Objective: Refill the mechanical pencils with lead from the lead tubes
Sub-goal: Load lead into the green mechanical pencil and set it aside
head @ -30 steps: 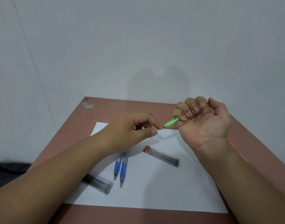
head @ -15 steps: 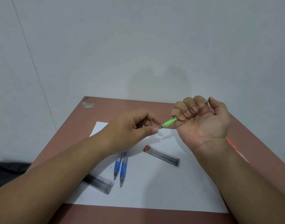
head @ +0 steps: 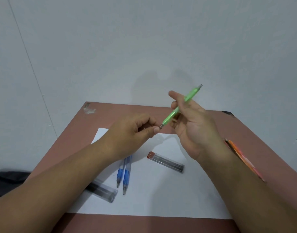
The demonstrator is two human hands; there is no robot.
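Observation:
My right hand (head: 193, 130) holds a green mechanical pencil (head: 181, 106) above the table, slanting with its cap end up toward the far right. The fingers have loosened, the index finger points up, and the palm faces me. My left hand (head: 132, 133) pinches thumb and forefinger right at the pencil's metal tip; any lead there is too thin to see. Two blue mechanical pencils (head: 124, 174) lie side by side on the white paper (head: 161, 199). A lead tube with a red cap (head: 166, 163) lies to their right. Another clear lead tube (head: 102, 190) lies partly under my left forearm.
An orange pencil (head: 242, 157) lies on the brown table (head: 110, 113) beside my right forearm. A dark cloth (head: 6, 180) sits off the table's left edge. A pale wall stands just behind the table.
My right hand has opened from a fist and turned, raising the pencil's cap end high. The head camera view has shifted slightly. My left hand stays pinched at the tip.

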